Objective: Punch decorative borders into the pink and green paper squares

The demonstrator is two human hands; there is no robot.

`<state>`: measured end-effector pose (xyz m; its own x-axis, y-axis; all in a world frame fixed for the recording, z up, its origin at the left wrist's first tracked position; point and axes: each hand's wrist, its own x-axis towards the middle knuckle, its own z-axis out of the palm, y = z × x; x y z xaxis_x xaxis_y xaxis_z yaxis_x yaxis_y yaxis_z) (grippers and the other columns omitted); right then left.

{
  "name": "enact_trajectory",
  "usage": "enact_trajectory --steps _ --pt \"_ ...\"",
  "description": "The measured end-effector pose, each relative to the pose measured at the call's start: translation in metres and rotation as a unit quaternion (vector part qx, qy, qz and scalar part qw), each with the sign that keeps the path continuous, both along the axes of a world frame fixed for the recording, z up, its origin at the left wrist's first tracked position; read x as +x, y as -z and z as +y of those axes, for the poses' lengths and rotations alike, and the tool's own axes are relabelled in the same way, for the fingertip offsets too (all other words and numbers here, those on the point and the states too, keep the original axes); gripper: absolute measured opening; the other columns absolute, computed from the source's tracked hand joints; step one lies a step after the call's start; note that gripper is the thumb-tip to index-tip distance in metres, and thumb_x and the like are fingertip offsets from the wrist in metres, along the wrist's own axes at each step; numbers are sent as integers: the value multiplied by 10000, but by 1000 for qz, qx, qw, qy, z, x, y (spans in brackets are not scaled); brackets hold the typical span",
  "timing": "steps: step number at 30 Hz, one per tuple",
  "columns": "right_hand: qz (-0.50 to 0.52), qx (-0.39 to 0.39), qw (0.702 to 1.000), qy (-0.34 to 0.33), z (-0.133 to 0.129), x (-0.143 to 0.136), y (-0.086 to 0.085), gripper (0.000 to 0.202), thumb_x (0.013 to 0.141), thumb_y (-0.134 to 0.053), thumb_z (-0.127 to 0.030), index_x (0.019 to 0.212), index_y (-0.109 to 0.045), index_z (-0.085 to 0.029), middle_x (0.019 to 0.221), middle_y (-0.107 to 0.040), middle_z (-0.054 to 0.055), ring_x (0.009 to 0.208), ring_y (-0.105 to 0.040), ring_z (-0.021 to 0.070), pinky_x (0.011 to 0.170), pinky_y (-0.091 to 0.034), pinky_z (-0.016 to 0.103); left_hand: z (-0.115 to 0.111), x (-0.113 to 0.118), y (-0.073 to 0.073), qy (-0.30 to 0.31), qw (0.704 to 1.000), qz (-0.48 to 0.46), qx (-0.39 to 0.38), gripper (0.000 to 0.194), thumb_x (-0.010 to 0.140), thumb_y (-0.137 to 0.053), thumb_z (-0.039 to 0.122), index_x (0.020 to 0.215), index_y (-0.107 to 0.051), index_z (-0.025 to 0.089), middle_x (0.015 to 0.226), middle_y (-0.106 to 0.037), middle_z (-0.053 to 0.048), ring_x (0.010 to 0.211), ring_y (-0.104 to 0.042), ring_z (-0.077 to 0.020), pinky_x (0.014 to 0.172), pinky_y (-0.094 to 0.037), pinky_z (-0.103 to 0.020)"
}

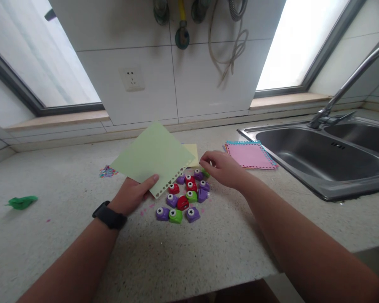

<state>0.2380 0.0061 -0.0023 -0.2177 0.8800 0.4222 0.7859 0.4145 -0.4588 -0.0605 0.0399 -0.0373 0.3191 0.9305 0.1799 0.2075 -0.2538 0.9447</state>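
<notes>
A sheet of light green paper (154, 155) is held up by my left hand (135, 191), the thumb on its face and the other fingers behind. A row of small punched shapes, hearts among them, runs along its lower right edge. My right hand (222, 166) is by the sheet's right corner with its fingers curled together; what they hold, if anything, is hidden. Beneath lie several small craft punches, including a purple punch (193, 214), a lime green punch (175, 216) and a red punch (182, 203). Another green punch (205, 172) shows partly below my right hand.
Pale yellow paper (192, 152) lies behind the green sheet. A stack of edge-punched pink paper (251, 155) is beside the steel sink (290, 160). Paper bits (108, 171) and a green crumpled piece (22, 202) lie left on the speckled counter (82, 160).
</notes>
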Motion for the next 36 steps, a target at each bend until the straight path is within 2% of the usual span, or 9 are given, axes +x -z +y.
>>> enact_trajectory --steps 3,7,11,19,23,25,29,32,36 --pt "-50 3 996 -73 -5 -4 -1 127 921 -569 -264 875 -668 -198 823 -661 44 817 -568 186 749 -425 322 1 -1 2 8 1000 1 -10 269 853 -668 429 873 -619 165 650 -574 21 450 -438 -99 381 -349 -223" --pt "-82 -23 987 -137 -9 -12 -2 164 900 -643 -365 944 -699 -217 891 -668 60 915 -568 217 822 -433 347 1 0 3 7 1000 -16 -19 286 849 -676 432 899 -628 154 693 -598 9 474 -456 -104 388 -353 -223" --pt "-97 -44 980 -170 -8 -17 0 193 901 -650 -388 1011 -725 -248 947 -665 68 946 -568 233 850 -439 364 -1 2 0 0 999 -32 -27 344 830 -698 430 1035 -644 160 800 -650 -5 521 -496 -113 431 -401 -230" --pt "-97 -56 973 -201 -9 -18 0 202 884 -673 -339 1054 -749 -260 992 -678 76 972 -579 239 898 -444 387 -3 4 -4 -8 999 -33 -16 394 815 -707 446 1073 -652 153 1018 -702 -69 683 -611 -164 544 -481 -268" --pt "-81 -74 973 -202 -13 -18 -4 154 885 -670 -325 991 -741 -238 992 -691 75 956 -609 226 867 -464 364 -3 4 -5 8 1000 -22 -19 315 842 -684 438 979 -622 161 763 -641 3 541 -518 -124 465 -411 -244" --pt "-52 -94 978 -181 -15 -16 -6 133 889 -658 -311 974 -723 -233 963 -707 64 899 -630 210 810 -481 346 -3 3 -5 16 1000 -8 -22 292 857 -664 448 890 -598 166 621 -556 41 463 -440 -107 425 -353 -238" --pt "89 -162 976 -115 -16 -11 -7 133 928 -582 -290 1040 -640 -245 893 -729 35 778 -667 179 698 -513 320 -3 2 -5 11 1000 -2 -22 294 859 -654 458 840 -582 174 596 -539 39 455 -442 -114 433 -355 -249" --pt "245 -171 949 -98 -13 -8 -7 135 940 -568 -332 1035 -545 -240 919 -723 43 756 -682 172 666 -543 327 -3 1 -5 3 1000 -7 -27 294 850 -660 456 837 -594 170 611 -548 33 460 -439 -116 433 -361 -253" --pt "413 -123 896 -104 -7 -8 -9 227 876 -667 -361 944 -488 -239 932 -701 35 759 -680 165 717 -570 358 -3 0 -4 -1 1000 -11 -15 298 853 -660 455 807 -597 168 626 -557 28 475 -441 -115 428 -355 -248"
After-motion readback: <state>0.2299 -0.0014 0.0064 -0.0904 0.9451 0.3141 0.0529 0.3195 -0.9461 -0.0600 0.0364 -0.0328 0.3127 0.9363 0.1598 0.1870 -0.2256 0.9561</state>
